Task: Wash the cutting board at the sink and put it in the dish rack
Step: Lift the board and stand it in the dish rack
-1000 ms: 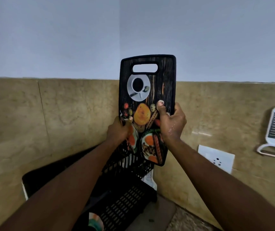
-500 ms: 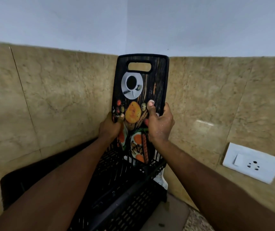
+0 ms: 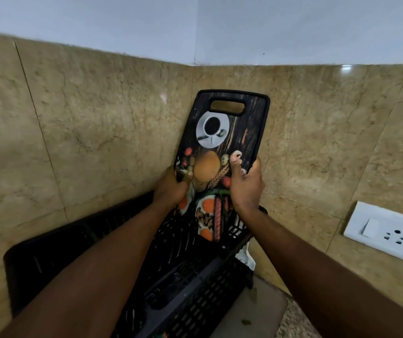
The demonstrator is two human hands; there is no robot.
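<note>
Left hand (image 3: pixel 171 189) clamped on the left long edge of the cutting board (image 3: pixel 229 132), thumb over the printed face. Right hand (image 3: pixel 245 185) clamped on the right long edge, thumb flat on the face, fingers wrapped behind.

Board upright, handle slot at top, leaning slightly back toward the tiled wall (image 3: pixel 110 130). Its lower end sits down among the ribs of the black dish rack (image 3: pixel 195 276), which occupies the far corner of the worktop (image 3: pixel 256 311). Whether the bottom edge is seated in a slot: hidden by wrists and rack wall.

Judgement: placing step, nearly done. To do it well, keep both grips even, feel for the edge dropping between two ribs, lower straight, then let go only when the board stands unaided. White wall socket (image 3: pixel 385 234) well off to the right, no concern.
</note>
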